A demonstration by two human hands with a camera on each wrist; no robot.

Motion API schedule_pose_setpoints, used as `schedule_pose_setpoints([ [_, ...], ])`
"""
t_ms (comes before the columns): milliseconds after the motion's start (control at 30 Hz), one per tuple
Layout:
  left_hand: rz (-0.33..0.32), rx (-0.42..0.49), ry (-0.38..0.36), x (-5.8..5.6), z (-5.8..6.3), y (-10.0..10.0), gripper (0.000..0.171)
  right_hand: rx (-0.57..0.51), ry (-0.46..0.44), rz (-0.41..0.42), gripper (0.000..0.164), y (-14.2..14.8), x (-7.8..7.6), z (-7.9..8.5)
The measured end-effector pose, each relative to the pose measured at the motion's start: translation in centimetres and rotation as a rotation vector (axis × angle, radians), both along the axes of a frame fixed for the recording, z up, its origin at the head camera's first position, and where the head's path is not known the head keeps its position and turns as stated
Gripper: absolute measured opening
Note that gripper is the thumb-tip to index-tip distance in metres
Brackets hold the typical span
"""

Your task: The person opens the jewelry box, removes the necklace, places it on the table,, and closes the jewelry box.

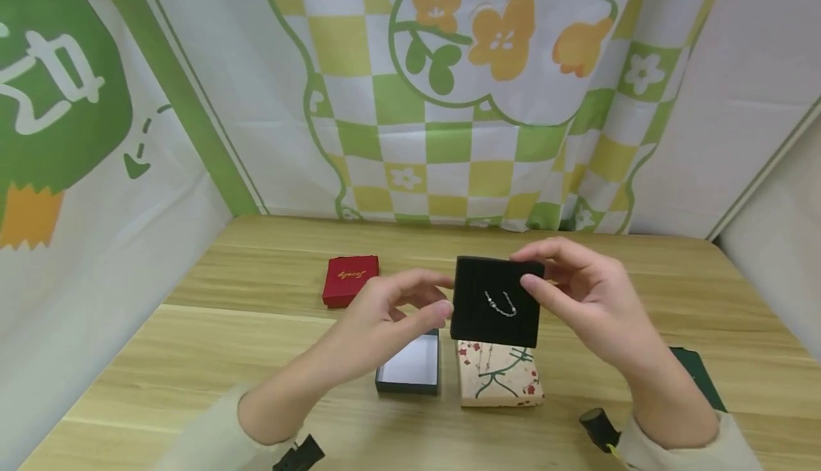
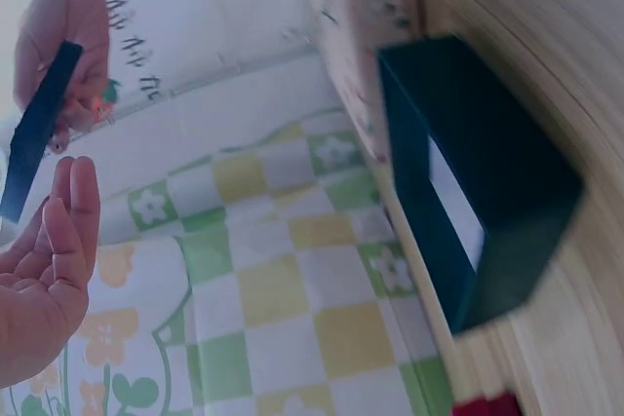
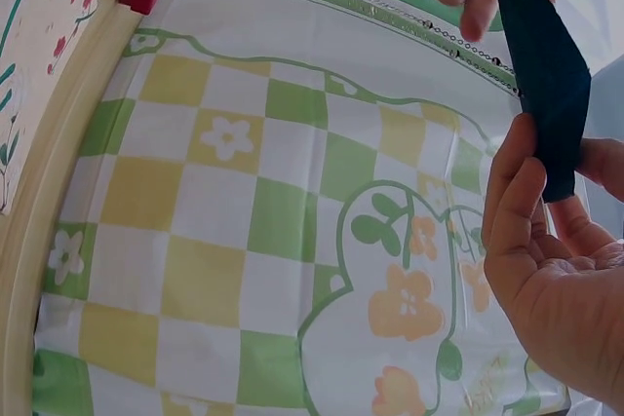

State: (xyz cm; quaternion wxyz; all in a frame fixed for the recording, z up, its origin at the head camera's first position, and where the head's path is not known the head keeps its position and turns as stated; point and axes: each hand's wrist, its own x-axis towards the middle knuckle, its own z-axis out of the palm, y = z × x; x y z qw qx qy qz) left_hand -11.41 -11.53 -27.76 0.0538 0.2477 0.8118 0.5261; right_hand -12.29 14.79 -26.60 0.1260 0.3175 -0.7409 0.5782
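Note:
My right hand (image 1: 586,300) pinches the right edge of a square black jewelry pad (image 1: 477,314), thumb on its front and fingers behind. On the pad's face hangs a thin silver chain (image 1: 503,312) with small beads, in a U shape. The left hand (image 1: 394,314) is by the pad's left edge, fingers relaxed and fingertips close to it. Edge-on, the pad (image 3: 546,75) shows as a thin dark slab in the right wrist view. Below the hands stands a dark green open box (image 1: 407,388) with a white inside.
A cream box with a flower print (image 1: 500,385) lies under the pad. Farther back is a red box (image 1: 346,278) with gold lettering. A dark green flat piece (image 1: 699,375) lies at the right, partly behind my forearm. A patterned curtain (image 1: 449,150) closes off the back.

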Motion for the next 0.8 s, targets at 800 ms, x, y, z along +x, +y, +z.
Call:
schedule_pose_setpoints([
  [800,-0.012,0.225,-0.05,-1.2,-0.8,2.1,0.022,0.031,0.003,-0.018,0.022,-0.8,-0.8,-0.5],
])
